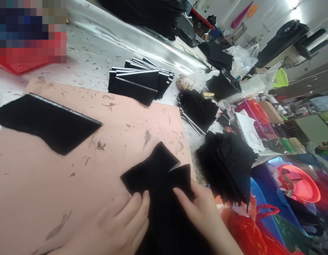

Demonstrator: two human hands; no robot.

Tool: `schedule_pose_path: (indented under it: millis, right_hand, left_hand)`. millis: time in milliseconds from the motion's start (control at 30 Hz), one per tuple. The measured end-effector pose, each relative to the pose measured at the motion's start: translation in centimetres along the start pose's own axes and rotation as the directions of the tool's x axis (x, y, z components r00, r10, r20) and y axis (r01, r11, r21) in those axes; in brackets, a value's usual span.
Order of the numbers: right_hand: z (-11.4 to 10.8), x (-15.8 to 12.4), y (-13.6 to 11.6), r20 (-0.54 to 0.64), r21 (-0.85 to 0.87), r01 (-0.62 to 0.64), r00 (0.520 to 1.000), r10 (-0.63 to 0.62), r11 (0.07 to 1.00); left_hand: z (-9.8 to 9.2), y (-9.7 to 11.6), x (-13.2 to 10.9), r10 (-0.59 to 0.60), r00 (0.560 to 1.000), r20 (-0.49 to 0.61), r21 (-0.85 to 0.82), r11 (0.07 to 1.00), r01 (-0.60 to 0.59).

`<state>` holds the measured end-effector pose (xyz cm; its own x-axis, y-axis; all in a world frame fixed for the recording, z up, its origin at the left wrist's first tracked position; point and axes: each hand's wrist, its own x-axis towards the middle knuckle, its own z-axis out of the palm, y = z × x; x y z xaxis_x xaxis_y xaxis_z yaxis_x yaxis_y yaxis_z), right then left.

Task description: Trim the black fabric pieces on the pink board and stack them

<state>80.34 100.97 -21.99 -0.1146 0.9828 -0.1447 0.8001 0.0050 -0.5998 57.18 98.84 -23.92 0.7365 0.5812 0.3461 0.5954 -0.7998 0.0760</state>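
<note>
Black fabric pieces (158, 166) lie partly overlapped at the lower middle of the pink board (47, 170), with a narrow pale edge where two of them meet. My right hand (202, 207) pinches the right-hand piece, thumb on top and fingers behind it. On the other side, my left hand (126, 216) has its fingers bent and close together at the fabric's left edge; its thumb is hidden. Below the hands, black cloth runs down out of view, its layers hard to tell apart. A separate black panel (52, 120) with a pale strip along its upper edge lies at left.
Beyond the board sits a fanned stack of white-edged black pieces (137, 78). To the right are a smaller black pile (198, 109), a larger cloth stack (227, 163), a spiral notebook (248, 131), a blue bin (267, 191) and a red plastic bag (248, 233).
</note>
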Motion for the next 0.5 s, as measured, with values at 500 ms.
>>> schedule_pose_path:
  millis: [500]
  right_hand:
    - [-1.2, 1.7, 0.5, -0.026, -0.058, -0.146, 0.989, 0.145, 0.988]
  left_hand:
    - [0.9, -0.9, 3.1, -0.019, 1.000, 0.015, 0.002, 1.000, 0.019]
